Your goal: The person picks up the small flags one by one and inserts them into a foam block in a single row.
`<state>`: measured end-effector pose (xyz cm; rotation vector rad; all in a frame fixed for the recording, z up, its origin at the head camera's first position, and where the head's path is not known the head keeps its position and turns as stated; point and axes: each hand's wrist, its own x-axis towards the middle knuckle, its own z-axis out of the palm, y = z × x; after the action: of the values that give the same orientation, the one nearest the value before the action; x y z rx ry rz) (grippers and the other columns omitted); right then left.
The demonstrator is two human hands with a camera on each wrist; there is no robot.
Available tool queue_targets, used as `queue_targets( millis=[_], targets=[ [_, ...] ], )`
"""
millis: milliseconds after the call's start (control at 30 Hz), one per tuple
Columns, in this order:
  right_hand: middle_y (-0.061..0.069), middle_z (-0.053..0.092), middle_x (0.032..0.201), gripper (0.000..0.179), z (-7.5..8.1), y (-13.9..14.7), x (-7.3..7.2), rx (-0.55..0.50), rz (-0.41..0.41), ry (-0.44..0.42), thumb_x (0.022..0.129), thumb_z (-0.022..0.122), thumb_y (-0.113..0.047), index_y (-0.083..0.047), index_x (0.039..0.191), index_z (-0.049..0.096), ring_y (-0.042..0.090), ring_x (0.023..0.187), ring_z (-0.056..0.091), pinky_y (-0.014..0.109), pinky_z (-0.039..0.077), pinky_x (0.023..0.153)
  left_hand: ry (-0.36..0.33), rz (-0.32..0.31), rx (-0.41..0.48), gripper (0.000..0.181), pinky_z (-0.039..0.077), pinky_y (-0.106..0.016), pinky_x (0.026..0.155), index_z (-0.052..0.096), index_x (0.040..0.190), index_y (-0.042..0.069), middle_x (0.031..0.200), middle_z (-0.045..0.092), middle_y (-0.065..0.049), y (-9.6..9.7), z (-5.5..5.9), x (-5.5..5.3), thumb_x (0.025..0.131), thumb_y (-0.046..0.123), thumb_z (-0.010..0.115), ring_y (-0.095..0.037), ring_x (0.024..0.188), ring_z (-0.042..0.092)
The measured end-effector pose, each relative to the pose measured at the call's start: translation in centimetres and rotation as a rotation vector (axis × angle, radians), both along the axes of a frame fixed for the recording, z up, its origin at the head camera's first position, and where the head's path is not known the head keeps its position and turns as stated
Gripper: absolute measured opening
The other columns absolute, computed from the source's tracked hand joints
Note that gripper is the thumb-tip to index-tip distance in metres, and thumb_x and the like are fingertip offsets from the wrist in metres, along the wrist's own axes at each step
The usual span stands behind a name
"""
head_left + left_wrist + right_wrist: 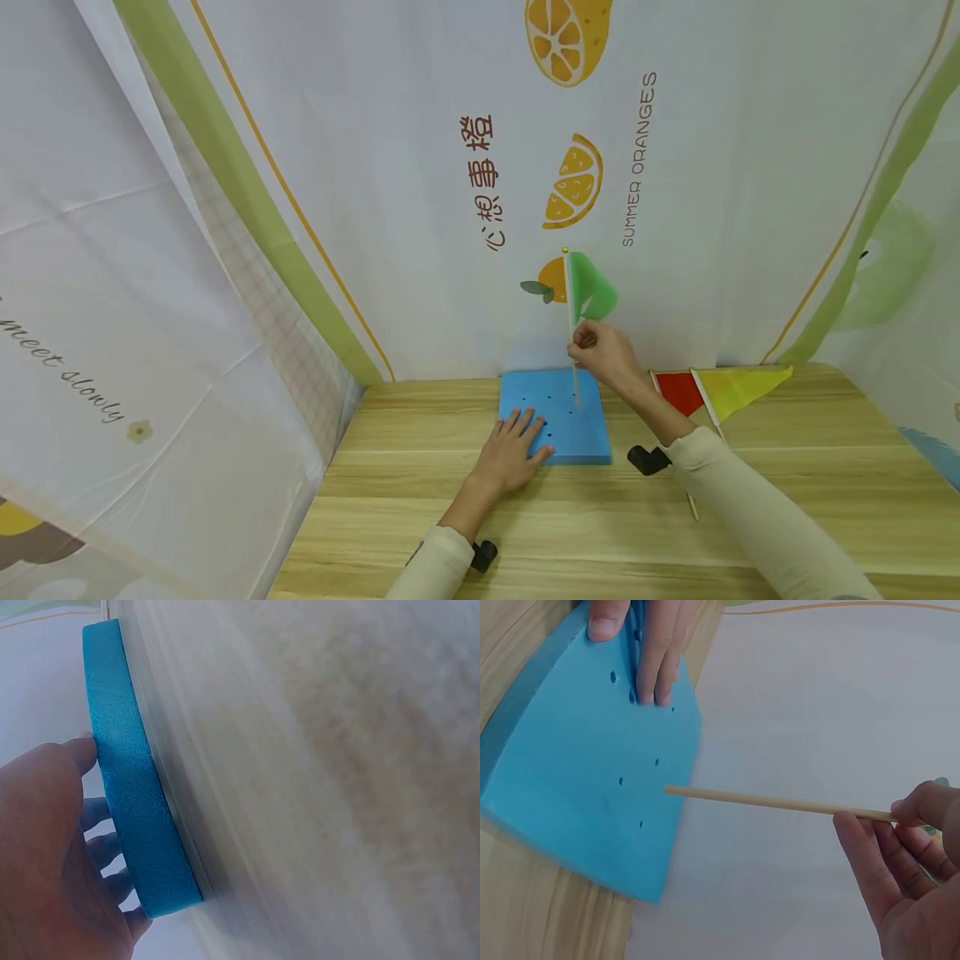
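A blue foam block (585, 442) with several small holes in its top lies on the wooden table. My left hand (508, 454) rests on the block's left part with fingers spread, the thumb near its front edge. Above the block, my right hand (606, 354) pinches the thin wooden stick (750, 799) of a green flag (592, 287). The flag stands nearly upright, with a small gold ball on top. In the right wrist view, the stick's bare lower end is close to the holes and seems just off the surface.
A red flag (677, 393) and a yellow pennant (738, 392) lie on the table at the right, their sticks partly under the right forearm. A white printed curtain (420, 275) hangs behind the table (405, 467), with more cloth at both sides.
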<state>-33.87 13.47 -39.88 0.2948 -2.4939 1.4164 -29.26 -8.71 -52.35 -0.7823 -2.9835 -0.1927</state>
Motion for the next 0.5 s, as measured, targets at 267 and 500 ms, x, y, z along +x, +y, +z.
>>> queue_targets(
  millis=[267,500],
  targets=[
    [0.015,0.071,0.089,0.008,0.0,-1.1,-0.5,-0.016,0.017,0.044,0.091,0.065,-0.011,-0.004,0.092,0.062,0.023,0.076,0.073,0.028,0.062,0.062,0.015,-0.006,-0.003,0.065,0.026,-0.053,0.121,0.032,0.155,0.020,0.163,0.025,-0.005,0.1,0.1,0.0,0.102,0.057,0.036,-0.029,0.152,0.022],
    [0.013,0.071,0.087,0.008,-0.1,-2.1,-1.0,-0.012,0.024,0.064,0.091,0.066,-0.013,-0.006,0.089,0.062,0.021,0.074,0.073,0.028,0.061,0.060,0.011,-0.003,-0.017,0.065,0.024,-0.052,0.122,0.030,0.156,0.021,0.164,0.023,-0.004,0.1,0.1,0.1,0.102,0.057,0.033,-0.028,0.152,0.020]
  ],
)
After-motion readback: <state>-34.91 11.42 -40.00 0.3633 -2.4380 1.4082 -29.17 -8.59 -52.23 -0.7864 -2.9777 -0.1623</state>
